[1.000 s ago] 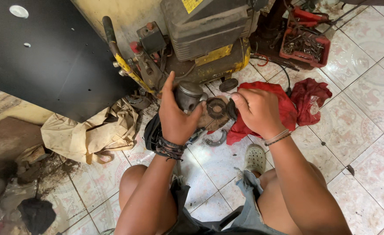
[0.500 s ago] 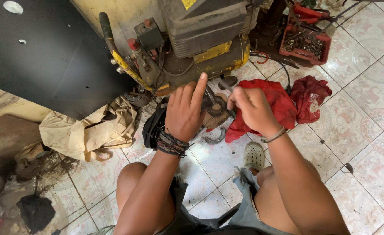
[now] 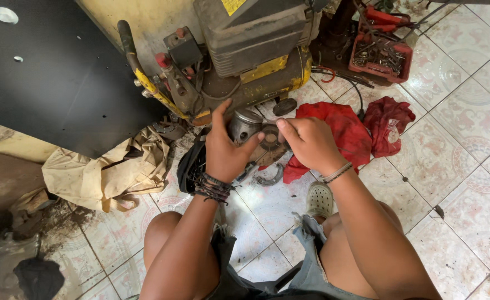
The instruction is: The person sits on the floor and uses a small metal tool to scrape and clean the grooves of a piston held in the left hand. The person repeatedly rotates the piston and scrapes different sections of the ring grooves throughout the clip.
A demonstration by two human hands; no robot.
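My left hand [image 3: 226,150] grips a round grey metal cylinder part [image 3: 244,125] with a dirty disc-shaped piece [image 3: 271,146] attached, held just above the tiled floor. The fingers of my right hand [image 3: 308,144] pinch the edge of that disc from the right. Both hands sit in front of a yellow air compressor [image 3: 250,61] with a dark motor housing. A curved metal piece [image 3: 271,179] lies on the tiles under my hands. I am squatting, my knees at the bottom of the view.
A red rag [image 3: 347,130] lies right of my hands. A red tray of tools [image 3: 379,55] stands at the back right. A tan cloth bag [image 3: 103,172] and a black cloth [image 3: 188,166] lie to the left, under a black panel [image 3: 50,78]. A grey sandal [image 3: 319,200] rests on the tiles.
My hands have come closer together on the metal part, the left now wrapped around the cylinder with the thumb on the disc. The view has shifted slightly.
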